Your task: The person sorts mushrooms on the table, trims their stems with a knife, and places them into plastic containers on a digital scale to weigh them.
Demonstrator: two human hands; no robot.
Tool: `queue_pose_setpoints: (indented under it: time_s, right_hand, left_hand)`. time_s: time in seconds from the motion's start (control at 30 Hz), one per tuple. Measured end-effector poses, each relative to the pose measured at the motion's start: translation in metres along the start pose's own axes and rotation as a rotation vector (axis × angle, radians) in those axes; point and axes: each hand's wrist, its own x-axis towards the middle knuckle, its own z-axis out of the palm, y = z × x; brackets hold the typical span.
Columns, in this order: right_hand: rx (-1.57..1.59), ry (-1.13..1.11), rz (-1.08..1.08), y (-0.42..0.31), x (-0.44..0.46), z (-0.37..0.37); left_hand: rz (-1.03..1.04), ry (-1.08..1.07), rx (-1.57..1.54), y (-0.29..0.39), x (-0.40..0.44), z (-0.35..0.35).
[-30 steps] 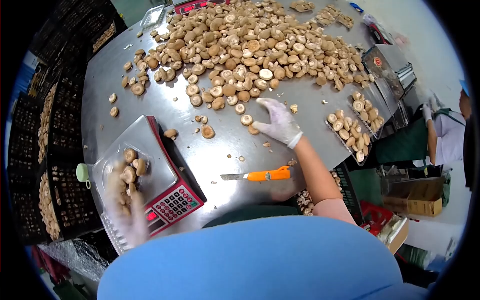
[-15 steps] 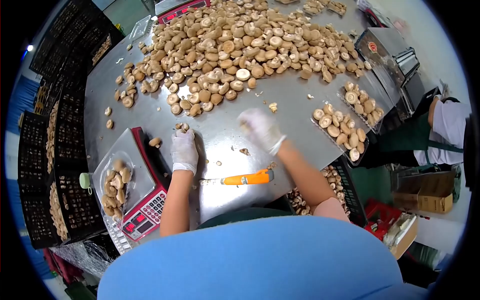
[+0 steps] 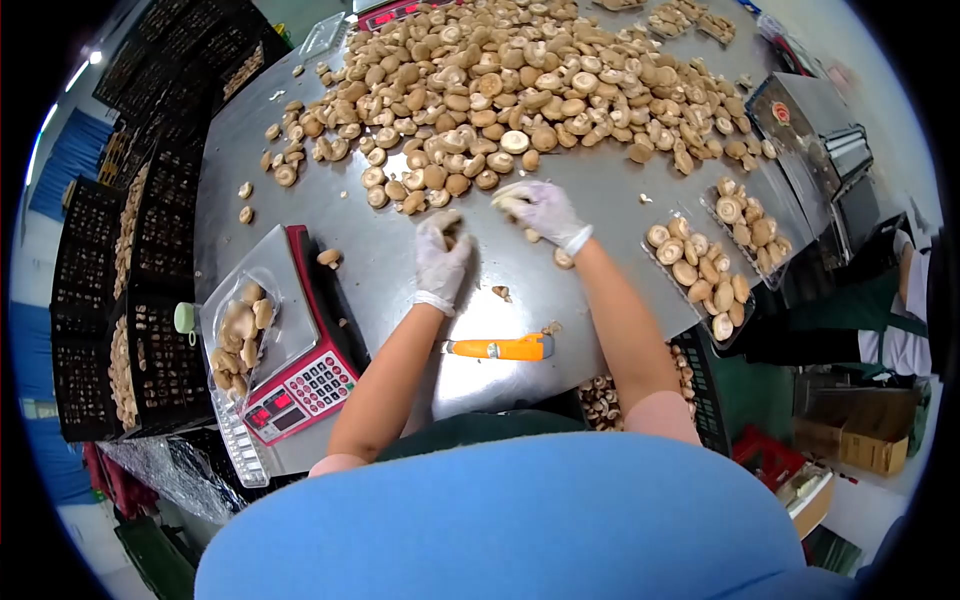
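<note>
My left hand (image 3: pixel 443 262), in a thin white glove, is closed round a brown-capped mushroom (image 3: pixel 453 230) above the metal table. To its right, my right hand (image 3: pixel 547 214), gloved too, has its fingers curled near the front edge of the mushroom pile (image 3: pixel 480 90); what they hold, if anything, I cannot make out. A loose mushroom (image 3: pixel 563 258) lies just below the right wrist. Nearer my body, an orange utility knife (image 3: pixel 500 347) rests on the table, with small mushroom scraps (image 3: pixel 502 293) beyond it.
On the left, a red scale (image 3: pixel 310 390) bears a clear tray of mushrooms (image 3: pixel 240 335). Two filled trays (image 3: pixel 700 270) (image 3: pixel 750 225) stand at the right. Black crates (image 3: pixel 160 270) are stacked far left. Another person's sleeve (image 3: pixel 910 310) shows at the right edge.
My left hand has moved forward and right, away from the scale. The right hand has shifted slightly forward, and loose mushrooms now show beside it. The camera view has shifted.
</note>
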Motion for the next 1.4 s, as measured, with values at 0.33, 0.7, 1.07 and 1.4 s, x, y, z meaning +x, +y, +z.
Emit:
queue_pose_setpoints:
  time_s: [0.33, 0.7, 1.07, 1.4]
  right_hand:
    - [-0.297, -0.084, -0.119, -0.008, -0.100, -0.057]
    - [-0.520, 0.084, 0.608, -0.066, -0.303, -0.134]
    - [-0.579, 0.034, -0.346, -0.059, -0.012, -0.035]
    - [-0.906, -0.044, -0.415, -0.046, 0.093, 0.067]
  left_hand:
    - [-0.218, -0.494, -0.601, 0.105, -0.082, 0.073]
    - [-0.395, -1.332, -0.848, 0.132, -0.142, 0.091]
    - [0.633, -0.601, 0.590, 0.055, -0.120, -0.032]
    - [0.601, -0.488, 0.594, 0.033, -0.116, -0.049]
